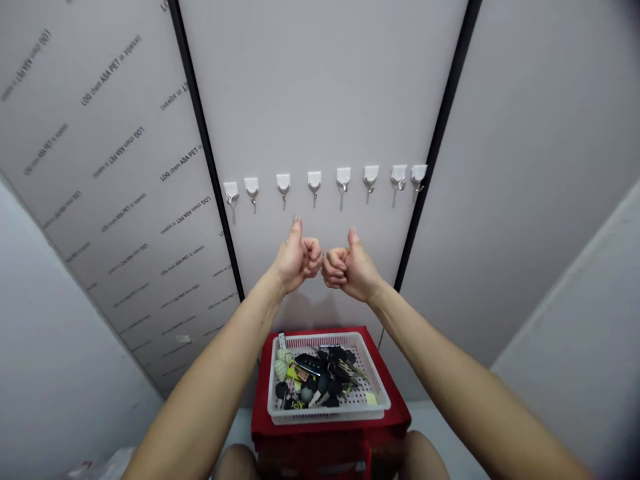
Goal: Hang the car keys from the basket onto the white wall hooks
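My left hand [299, 259] is raised in front of the wall panel, its fingers curled into a fist and its thumb pointing up. Facing it, my right hand [349, 268] makes the same thumbs-up fist, the knuckles of both close together. Nothing shows in either one. Above them a row of several white wall hooks [314, 181] with metal prongs runs across the panel, with nothing hanging on them. Below, a white plastic basket [327, 415] holds a pile of keys and key fobs [330, 373], mostly black, with some yellow and pale green pieces.
Under the basket is a red-covered stand [395, 407], between my knees. The white wall panel [320, 87] has black vertical strips [443, 127] on both sides. Printed lettering covers the left panel [115, 167]. Crumpled clear plastic [107, 463] lies at the lower left.
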A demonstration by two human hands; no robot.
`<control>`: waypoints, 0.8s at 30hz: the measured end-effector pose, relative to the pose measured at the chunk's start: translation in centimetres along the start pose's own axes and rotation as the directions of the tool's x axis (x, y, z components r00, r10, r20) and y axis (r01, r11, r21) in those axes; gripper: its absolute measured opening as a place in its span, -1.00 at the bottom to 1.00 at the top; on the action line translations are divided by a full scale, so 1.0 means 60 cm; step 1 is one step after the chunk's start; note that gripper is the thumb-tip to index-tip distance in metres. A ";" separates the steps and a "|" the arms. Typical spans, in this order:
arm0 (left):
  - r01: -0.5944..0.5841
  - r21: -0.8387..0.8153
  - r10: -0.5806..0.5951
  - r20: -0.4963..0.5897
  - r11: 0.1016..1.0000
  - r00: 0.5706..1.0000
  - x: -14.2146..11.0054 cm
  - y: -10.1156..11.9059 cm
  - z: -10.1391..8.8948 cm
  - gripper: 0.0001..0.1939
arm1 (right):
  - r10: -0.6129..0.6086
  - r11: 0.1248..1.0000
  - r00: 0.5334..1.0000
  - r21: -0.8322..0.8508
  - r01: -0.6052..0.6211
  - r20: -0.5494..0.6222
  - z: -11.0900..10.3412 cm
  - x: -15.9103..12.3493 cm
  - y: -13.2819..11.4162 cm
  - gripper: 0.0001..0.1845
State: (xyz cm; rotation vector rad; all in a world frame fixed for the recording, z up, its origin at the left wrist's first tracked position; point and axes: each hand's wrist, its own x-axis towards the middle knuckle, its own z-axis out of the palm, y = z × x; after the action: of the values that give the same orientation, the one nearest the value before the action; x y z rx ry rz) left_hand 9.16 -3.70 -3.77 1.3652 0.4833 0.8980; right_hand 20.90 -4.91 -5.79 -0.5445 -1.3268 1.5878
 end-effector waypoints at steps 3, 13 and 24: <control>0.057 -0.008 -0.057 0.015 0.998 0.998 0.001 -0.002 0.000 -0.42 | 0.022 0.999 0.999 0.025 -0.023 0.044 0.001 -0.001 0.001 -0.38; 0.135 0.014 -0.135 0.006 0.991 0.991 -0.029 -0.042 -0.023 -0.41 | 0.122 0.989 0.991 -0.095 -0.116 0.057 -0.001 -0.003 0.023 -0.39; 0.232 0.287 -0.174 -0.212 0.930 0.961 -0.065 -0.116 -0.061 -0.50 | 0.137 0.911 0.974 -0.362 -0.195 -0.180 0.001 0.003 0.113 -0.48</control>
State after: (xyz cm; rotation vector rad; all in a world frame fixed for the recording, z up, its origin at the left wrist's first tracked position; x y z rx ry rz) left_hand 5.89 -4.19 -11.90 1.4872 0.9242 0.8013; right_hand 18.20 -4.42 -12.01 -1.0206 -1.5104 1.3937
